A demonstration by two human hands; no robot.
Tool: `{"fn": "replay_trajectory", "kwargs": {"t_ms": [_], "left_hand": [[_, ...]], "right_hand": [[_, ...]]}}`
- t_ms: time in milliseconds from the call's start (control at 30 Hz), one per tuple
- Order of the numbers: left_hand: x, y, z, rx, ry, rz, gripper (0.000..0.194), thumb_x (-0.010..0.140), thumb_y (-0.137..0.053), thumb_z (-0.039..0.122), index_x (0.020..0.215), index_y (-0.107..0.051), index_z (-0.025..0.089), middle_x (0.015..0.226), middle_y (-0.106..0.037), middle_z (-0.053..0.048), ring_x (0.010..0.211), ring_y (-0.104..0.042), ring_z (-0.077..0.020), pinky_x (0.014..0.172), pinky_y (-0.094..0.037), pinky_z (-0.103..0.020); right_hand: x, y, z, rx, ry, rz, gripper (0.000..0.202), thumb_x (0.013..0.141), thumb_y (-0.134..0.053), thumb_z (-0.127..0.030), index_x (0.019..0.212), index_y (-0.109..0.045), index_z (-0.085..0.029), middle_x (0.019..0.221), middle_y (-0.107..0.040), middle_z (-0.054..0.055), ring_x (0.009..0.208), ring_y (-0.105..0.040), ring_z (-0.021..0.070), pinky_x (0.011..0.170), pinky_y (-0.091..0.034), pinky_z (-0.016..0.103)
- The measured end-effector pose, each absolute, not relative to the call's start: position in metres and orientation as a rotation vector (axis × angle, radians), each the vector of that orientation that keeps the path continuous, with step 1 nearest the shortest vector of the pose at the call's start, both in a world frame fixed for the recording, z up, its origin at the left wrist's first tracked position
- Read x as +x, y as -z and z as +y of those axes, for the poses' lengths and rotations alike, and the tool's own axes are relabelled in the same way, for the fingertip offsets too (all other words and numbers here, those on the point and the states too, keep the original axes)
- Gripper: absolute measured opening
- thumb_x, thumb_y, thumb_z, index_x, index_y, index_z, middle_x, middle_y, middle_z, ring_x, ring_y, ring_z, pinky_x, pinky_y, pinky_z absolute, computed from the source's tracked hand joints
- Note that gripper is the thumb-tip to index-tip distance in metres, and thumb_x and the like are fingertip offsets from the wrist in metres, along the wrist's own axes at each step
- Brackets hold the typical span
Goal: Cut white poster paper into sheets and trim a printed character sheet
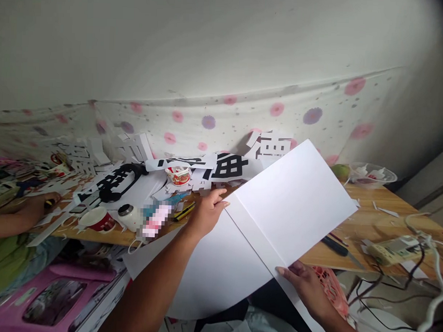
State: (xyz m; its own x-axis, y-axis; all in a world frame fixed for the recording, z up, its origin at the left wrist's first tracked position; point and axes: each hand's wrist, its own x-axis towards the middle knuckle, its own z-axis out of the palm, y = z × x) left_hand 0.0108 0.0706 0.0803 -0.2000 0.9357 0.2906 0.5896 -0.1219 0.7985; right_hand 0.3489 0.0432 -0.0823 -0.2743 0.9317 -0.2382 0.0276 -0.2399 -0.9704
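head view: a white strip (253, 232) lay across a large white sheet (296, 202), which extended over the front edge of the counter (374, 222). the left hand (207, 211) gripped the strip at its far end. the right hand (306, 285) was closed on the strip at the sheet's near edge, thumb uppermost. a dark-handled knife (335, 246) lay on the counter, right of the sheet.

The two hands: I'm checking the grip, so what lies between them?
In the head view, a narrow white strip, with white sheets alongside, runs between left hand and right hand.
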Motion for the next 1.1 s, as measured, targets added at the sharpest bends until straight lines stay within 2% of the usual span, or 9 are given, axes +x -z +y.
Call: {"fn": "replay_trajectory", "kwargs": {"t_ms": [100,267,533,733,933,1100], "left_hand": [[0.019,-0.084,0.062,1.811,-1.257,1.781,0.05,0.097,-0.072,0.03,0.146,-0.065,0.022,0.084,-0.076,0.002,0.079,-0.07,-0.0182,0.08,-0.055,-0.032],[0.024,-0.083,0.055,1.89,-1.303,1.751,0.047,0.099,-0.071,0.025,0.145,-0.063,0.024,0.087,-0.076,0.001,0.082,-0.07,-0.0179,0.083,-0.053,-0.032],[0.025,-0.084,0.053,1.88,-1.316,1.737,0.044,0.099,-0.071,0.026,0.143,-0.065,0.025,0.094,-0.079,-0.001,0.085,-0.072,-0.0193,0.081,-0.053,-0.032],[0.024,-0.084,0.054,1.894,-1.279,1.754,0.044,0.099,-0.071,0.029,0.143,-0.067,0.028,0.099,-0.081,-0.003,0.091,-0.076,-0.0218,0.085,-0.057,-0.034],[0.023,-0.082,0.058,1.918,-1.285,1.713,0.023,0.099,-0.072,0.028,0.12,-0.079,0.027,0.109,-0.084,-0.005,0.101,-0.079,-0.0243,0.091,-0.06,-0.036],[0.023,-0.08,0.063,1.917,-1.345,1.649,0.03,0.098,-0.073,0.025,0.127,-0.08,0.026,0.125,-0.083,-0.006,0.116,-0.078,-0.026,0.106,-0.06,-0.04]], "right_hand": [[0.355,0.081,0.041,-1.344,-1.507,-1.367,0.046,0.068,-0.089,-0.065,0.08,-0.081,-0.022,0.089,-0.082,0.009,0.093,-0.077,0.0343,0.087,-0.06,0.041],[0.36,0.086,0.04,-1.464,-1.355,-1.434,0.05,0.066,-0.086,-0.069,0.064,-0.073,-0.021,0.073,-0.074,0.007,0.076,-0.07,0.0283,0.073,-0.056,0.035],[0.359,0.082,0.041,-1.509,-1.269,-1.476,0.051,0.066,-0.086,-0.069,0.059,-0.068,-0.021,0.066,-0.069,0.006,0.071,-0.064,0.0261,0.068,-0.053,0.032],[0.362,0.086,0.041,-1.516,-1.282,-1.505,0.048,0.071,-0.083,-0.069,0.065,-0.07,-0.022,0.072,-0.072,0.006,0.077,-0.066,0.0289,0.073,-0.053,0.035],[0.362,0.088,0.04,-1.558,-1.243,-1.492,0.052,0.068,-0.083,-0.07,0.059,-0.064,-0.022,0.067,-0.067,0.005,0.071,-0.061,0.026,0.069,-0.05,0.035],[0.36,0.083,0.038,-1.568,-1.232,-1.48,0.052,0.066,-0.085,-0.071,0.059,-0.067,-0.022,0.069,-0.07,0.007,0.076,-0.065,0.0295,0.072,-0.054,0.036]]}}
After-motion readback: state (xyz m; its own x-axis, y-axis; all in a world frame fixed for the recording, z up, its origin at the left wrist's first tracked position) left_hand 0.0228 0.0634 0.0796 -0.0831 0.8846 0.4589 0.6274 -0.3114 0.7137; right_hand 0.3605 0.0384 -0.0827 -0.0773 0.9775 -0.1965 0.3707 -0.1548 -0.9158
